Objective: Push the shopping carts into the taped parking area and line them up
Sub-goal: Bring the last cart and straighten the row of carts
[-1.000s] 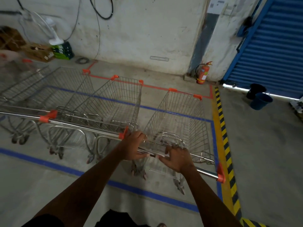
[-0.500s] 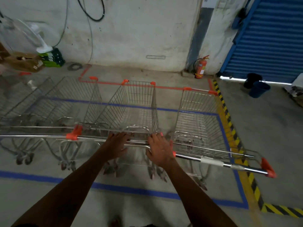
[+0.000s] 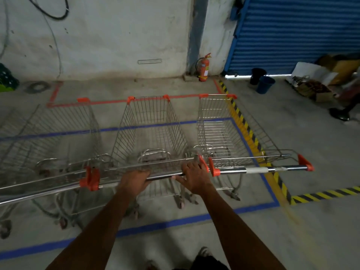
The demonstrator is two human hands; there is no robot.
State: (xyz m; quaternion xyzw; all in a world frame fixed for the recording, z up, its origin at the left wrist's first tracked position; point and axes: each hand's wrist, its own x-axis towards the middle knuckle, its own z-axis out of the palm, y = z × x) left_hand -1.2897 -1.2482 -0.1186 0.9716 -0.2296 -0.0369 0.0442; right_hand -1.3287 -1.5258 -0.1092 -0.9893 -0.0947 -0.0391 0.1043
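Note:
Several wire shopping carts with orange corner caps stand side by side inside the blue taped area (image 3: 175,223). My left hand (image 3: 134,181) grips the chrome handle bar of the middle cart (image 3: 150,129). My right hand (image 3: 194,178) rests on the same bar near its right orange end cap, fingers spread over it. The right cart (image 3: 220,129) stands beside it, its handle (image 3: 263,169) reaching over the yellow-black stripe. The left cart (image 3: 58,137) is alongside, with more carts beyond it at the frame's left edge.
Red tape (image 3: 109,102) marks the floor at the carts' fronts. A yellow-black hazard stripe (image 3: 247,129) runs along the right side. A fire extinguisher (image 3: 203,68) stands at the wall, buckets (image 3: 264,84) and boxes (image 3: 315,82) by the blue shutter (image 3: 296,32).
My hands left the right cart's handle and now hold the middle cart's bar. The view has turned to the right, and the carts look straighter in their row.

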